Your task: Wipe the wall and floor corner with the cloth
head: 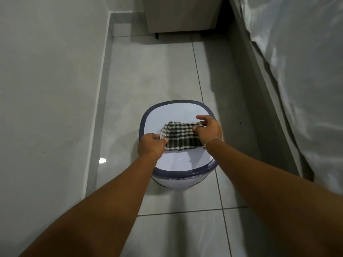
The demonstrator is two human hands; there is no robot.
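Observation:
A folded cloth [182, 137] with a dark green and white check lies on the flat white top of a round stool [178, 164] with a dark blue rim. My left hand [151, 146] pinches the cloth's left end. My right hand [208, 129] grips its right end, with a thin string band on that wrist. The stool stands on the grey tiled floor [154, 71]. To the left, the white wall [46, 80] meets the floor along a grey skirting strip [100, 101], and the corner sits at the far end [111, 17].
A pale cabinet on short dark legs [181, 13] stands at the far end of the narrow passage. On the right runs a low ledge [259, 86] topped by something wrapped in shiny plastic [306, 62]. A bright light reflection shows on the floor at left [102, 160].

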